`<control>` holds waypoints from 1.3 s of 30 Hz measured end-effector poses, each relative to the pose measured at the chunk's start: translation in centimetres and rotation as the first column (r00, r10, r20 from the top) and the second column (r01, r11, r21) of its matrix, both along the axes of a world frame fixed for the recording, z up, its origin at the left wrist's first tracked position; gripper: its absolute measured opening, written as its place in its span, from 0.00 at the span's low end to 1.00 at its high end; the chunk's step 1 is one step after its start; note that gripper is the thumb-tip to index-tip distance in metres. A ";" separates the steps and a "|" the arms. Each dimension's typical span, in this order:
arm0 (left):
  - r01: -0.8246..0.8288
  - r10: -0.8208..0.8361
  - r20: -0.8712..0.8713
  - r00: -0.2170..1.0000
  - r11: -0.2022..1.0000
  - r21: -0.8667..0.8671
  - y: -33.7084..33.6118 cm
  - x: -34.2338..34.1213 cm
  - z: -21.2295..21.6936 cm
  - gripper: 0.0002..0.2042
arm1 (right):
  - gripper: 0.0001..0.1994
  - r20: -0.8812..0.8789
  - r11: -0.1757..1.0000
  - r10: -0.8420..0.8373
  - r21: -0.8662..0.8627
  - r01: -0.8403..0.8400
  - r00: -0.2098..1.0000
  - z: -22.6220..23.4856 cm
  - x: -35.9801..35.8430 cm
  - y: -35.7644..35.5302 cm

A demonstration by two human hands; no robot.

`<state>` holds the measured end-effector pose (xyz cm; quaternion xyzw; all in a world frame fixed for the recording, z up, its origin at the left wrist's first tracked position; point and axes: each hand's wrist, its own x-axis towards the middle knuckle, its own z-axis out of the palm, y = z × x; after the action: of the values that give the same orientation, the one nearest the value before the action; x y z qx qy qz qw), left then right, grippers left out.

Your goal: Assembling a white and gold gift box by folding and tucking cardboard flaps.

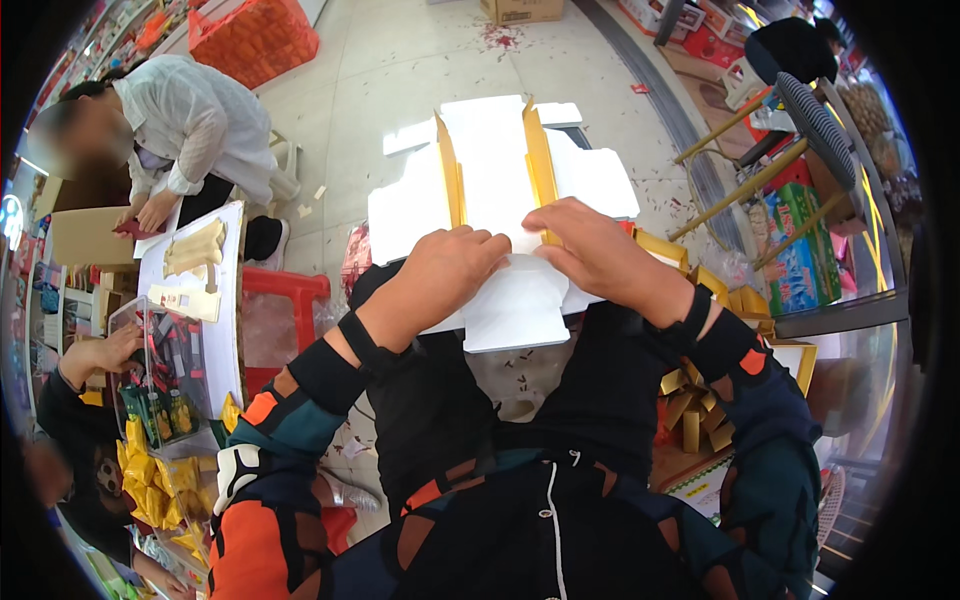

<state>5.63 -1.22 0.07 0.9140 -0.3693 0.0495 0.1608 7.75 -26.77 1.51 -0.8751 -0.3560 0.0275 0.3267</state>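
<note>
Left hand (440, 268) and right hand (607, 255) fingers (492, 246) are pinching a carton (492, 165) beside gold flaps (541, 155), apparently steadying it across the thighs (432, 405).

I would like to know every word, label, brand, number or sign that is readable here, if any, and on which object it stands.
I quote no wording; printing shows here:
Green and blue package at right: printed, not copied out.
Tan carton at the top edge: dark print, too small to read.
White cardboard under the left hand and right hand: no print visible.
Other packaging: too small or blurred.
</note>
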 end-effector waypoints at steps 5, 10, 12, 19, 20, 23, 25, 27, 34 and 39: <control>-0.019 0.019 0.021 1.000 1.000 -0.013 -0.2 -0.1 0.1 0.08 | 0.24 0.280 0.996 0.050 -0.080 -0.029 0.959 1.0 -1.1 -2.6; -0.028 0.028 0.000 1.000 0.999 -0.015 -0.3 0.0 0.5 0.08 | 0.24 0.135 0.998 -0.049 -0.036 0.054 0.990 -0.1 -1.2 -1.8; -0.021 0.021 -0.007 1.000 1.000 -0.021 -0.4 -0.1 0.4 0.08 | 0.23 0.226 0.997 -0.038 -0.063 0.053 0.973 -0.4 -0.9 -1.8; -0.015 0.014 0.015 1.000 0.999 0.028 -0.4 -0.2 0.6 0.07 | 0.17 0.212 0.948 -0.060 -0.295 0.122 0.976 1.3 -1.1 -0.7; -0.015 0.015 0.008 1.000 1.000 0.016 -0.4 -0.2 0.5 0.07 | 0.17 0.213 0.947 -0.061 -0.295 0.124 0.975 1.0 -1.1 -0.8; -0.011 0.011 0.017 1.000 1.000 -0.006 -0.5 -0.2 0.3 0.07 | 0.14 0.045 0.950 0.025 -0.313 -0.010 0.999 -0.4 -1.1 -1.1; -0.012 0.012 0.014 1.000 1.000 -0.010 -0.5 -0.2 0.4 0.07 | 0.11 0.006 0.984 -0.020 -0.175 0.021 1.000 -1.1 -1.7 -1.4; -0.015 0.015 0.010 1.000 1.000 -0.013 -0.5 -0.2 0.4 0.07 | 0.11 0.016 0.991 -0.035 -0.130 0.037 0.999 -1.8 -2.2 -1.5; 0.008 -0.008 0.009 1.000 0.999 0.051 -0.7 -0.9 0.7 0.06 | 0.08 0.021 0.991 -0.007 -0.132 0.010 1.000 -1.4 -1.2 -1.5; 0.010 -0.011 0.024 1.000 1.000 0.017 -0.7 -0.8 0.4 0.07 | 0.06 -0.068 0.980 -0.042 -0.198 0.028 0.997 -0.6 -1.2 -0.7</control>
<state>4.87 -1.95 0.51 0.9126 -0.3764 0.0567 0.1491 6.57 -27.51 0.90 -0.9077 -0.3241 0.0882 0.2514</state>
